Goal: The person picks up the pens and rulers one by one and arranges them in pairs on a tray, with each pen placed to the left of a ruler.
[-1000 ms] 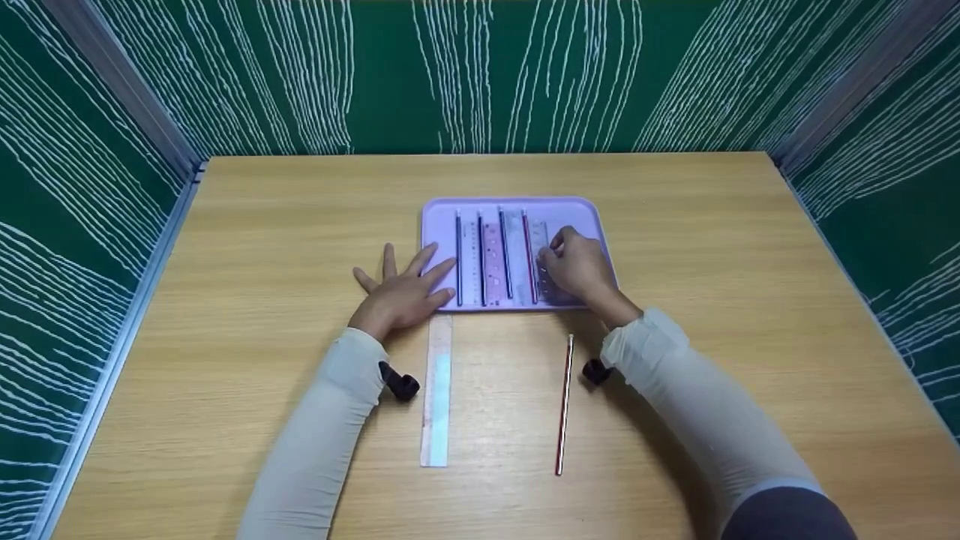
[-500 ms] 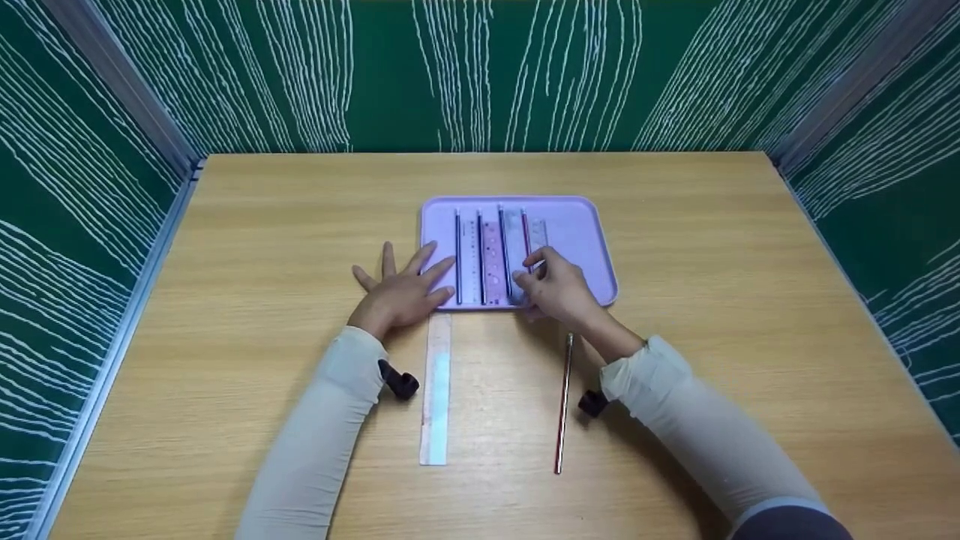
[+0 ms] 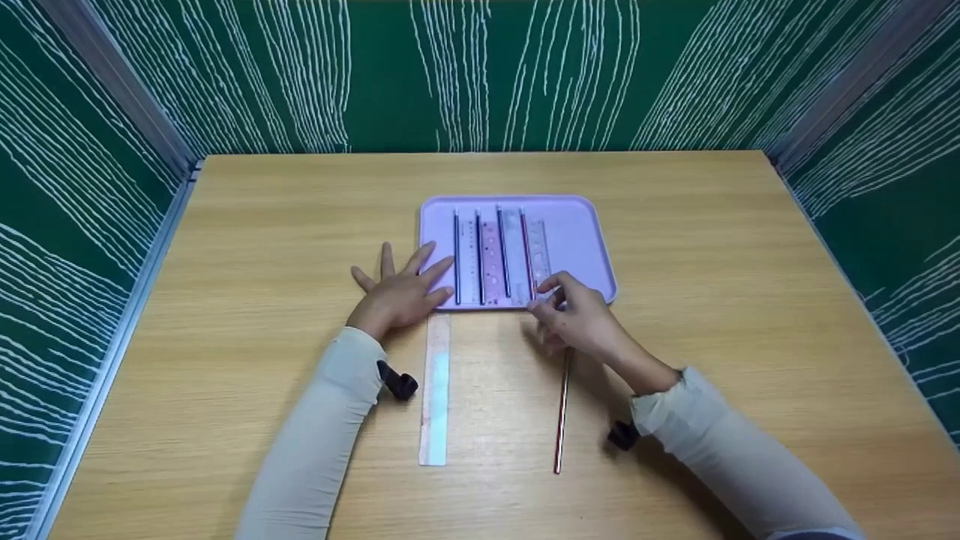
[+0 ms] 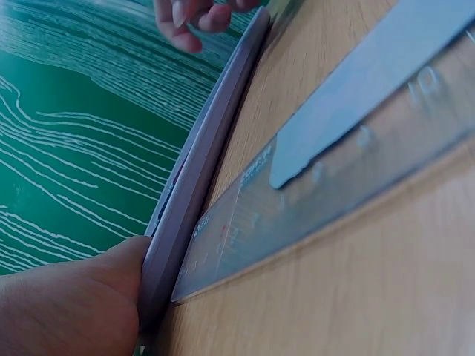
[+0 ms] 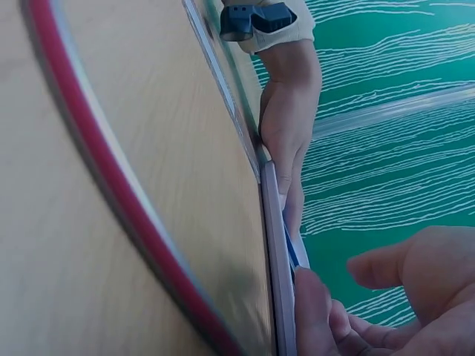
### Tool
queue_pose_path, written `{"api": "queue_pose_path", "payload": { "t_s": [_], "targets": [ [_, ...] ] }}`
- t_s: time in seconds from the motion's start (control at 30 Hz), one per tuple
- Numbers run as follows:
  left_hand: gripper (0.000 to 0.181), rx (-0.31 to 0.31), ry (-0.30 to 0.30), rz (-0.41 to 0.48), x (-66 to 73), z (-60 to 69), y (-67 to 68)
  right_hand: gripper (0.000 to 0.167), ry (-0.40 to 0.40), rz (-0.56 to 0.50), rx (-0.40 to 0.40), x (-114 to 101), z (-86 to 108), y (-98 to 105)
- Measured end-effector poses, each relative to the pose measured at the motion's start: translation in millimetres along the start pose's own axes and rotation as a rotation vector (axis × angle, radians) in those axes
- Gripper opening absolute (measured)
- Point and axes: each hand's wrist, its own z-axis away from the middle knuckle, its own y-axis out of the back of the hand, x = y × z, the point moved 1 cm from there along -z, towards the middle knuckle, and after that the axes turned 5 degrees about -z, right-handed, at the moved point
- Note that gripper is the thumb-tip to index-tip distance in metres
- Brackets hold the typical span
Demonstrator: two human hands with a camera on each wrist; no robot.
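My left hand (image 3: 401,296), fingers spread, rests on the left rim of the lilac tray (image 3: 581,232). Over the tray's front edge is my right hand (image 3: 581,321), its fingers loosely bent; the right wrist view shows thumb and fingers apart, holding nothing. Pencils and rulers alternate in the tray: several dark pencils, a red pencil (image 3: 526,247), a pink ruler (image 3: 492,259) and clear rulers, the rightmost clear ruler (image 3: 539,247) being nearest my right hand. On the table lies a red striped pencil (image 3: 561,420), its upper end hidden by that hand.
A clear ruler with a pale blue strip (image 3: 436,405) lies on the wooden table (image 3: 300,210), its far end at the tray's front edge. The tray's right part shows bare surface. Green walls with white lines (image 3: 390,75) stand around the table.
My right hand has moved from the rightmost ruler, left across the red pencil's lower end, then back toward me to the tray's front edge. The left hand stays put.
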Motion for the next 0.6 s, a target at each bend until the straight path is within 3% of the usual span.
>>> {"api": "queue_pose_path", "payload": {
  "t_s": [0.17, 0.43, 0.6],
  "targets": [
    [0.061, 0.009, 0.001, 0.0, 0.4, -0.2, -0.9, 0.04, 0.002, -0.011, 0.02, 9, 13.0, 8],
    [0.061, 0.01, -0.001, 0.002, -0.6, 0.8, -1.3, 0.04, 0.04, 0.13, 0.059, 20, 29.3, 14],
    [0.061, 0.01, -0.005, 0.009, -0.7, -0.5, -1.3, 0.044, 0.029, 0.149, 0.066, 27, 38.3, 16]
  ]
}}
